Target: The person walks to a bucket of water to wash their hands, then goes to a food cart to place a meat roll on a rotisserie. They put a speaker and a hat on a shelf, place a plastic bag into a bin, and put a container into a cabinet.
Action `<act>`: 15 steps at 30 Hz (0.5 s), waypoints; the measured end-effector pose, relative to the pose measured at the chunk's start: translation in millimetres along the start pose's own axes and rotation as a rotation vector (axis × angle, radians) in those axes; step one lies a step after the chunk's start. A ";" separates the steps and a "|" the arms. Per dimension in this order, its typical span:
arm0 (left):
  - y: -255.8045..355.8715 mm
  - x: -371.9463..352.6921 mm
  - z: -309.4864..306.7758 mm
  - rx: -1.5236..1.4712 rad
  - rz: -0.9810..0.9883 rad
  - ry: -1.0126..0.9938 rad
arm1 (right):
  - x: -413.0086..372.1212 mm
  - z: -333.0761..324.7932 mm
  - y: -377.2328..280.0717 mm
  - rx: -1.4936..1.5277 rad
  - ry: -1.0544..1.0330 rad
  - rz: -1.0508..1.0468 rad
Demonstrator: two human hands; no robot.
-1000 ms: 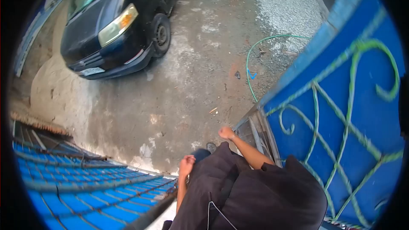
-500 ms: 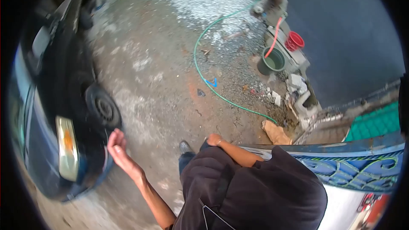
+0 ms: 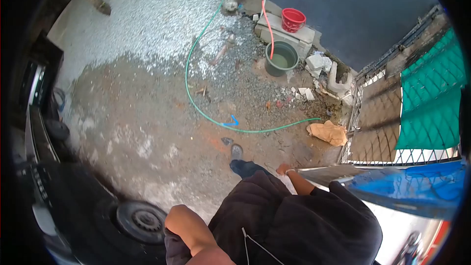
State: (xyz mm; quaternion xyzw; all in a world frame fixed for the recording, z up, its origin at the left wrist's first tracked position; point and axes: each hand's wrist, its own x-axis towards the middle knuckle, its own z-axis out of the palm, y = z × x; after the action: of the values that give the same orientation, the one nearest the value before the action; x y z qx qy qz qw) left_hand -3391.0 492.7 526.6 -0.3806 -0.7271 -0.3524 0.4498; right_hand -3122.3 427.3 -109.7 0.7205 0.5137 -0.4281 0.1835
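Note:
My left arm is bent at the lower middle, with the elbow beside the dark shirt. Only the back of my left hand (image 3: 211,256) seems to show at the bottom edge; its fingers are hidden. My right hand (image 3: 283,168), with a band at the wrist, is small beside the end of the blue metal gate (image 3: 407,186). Its fingers are too unclear to tell whether they hold anything. One shoe (image 3: 236,152) stands on the wet ground, near a dark scrap (image 3: 226,141).
A dark vehicle (image 3: 78,211) stands at left. A green hose (image 3: 189,76) curves past a blue piece (image 3: 231,121). Right of it are a green bucket (image 3: 281,68), a red bucket (image 3: 293,20), rubble (image 3: 318,63) and brown paper (image 3: 327,133). Gravel (image 3: 157,14) lies behind.
My left hand, open by the vehicle before, has been drawn back as the arm bent. The view has turned left and moved forward; my right hand now appears further right.

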 end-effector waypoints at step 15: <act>277.7 58.9 192.3 0.754 0.396 -0.418 | 129.8 -214.8 -103.1 0.630 0.395 -0.045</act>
State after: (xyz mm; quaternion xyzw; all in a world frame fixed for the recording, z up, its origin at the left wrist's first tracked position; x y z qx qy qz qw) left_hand -3241.5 799.2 561.4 -0.3847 -0.7928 0.1129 0.4590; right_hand -3109.1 696.0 -74.5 0.7987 0.3980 -0.4221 -0.1595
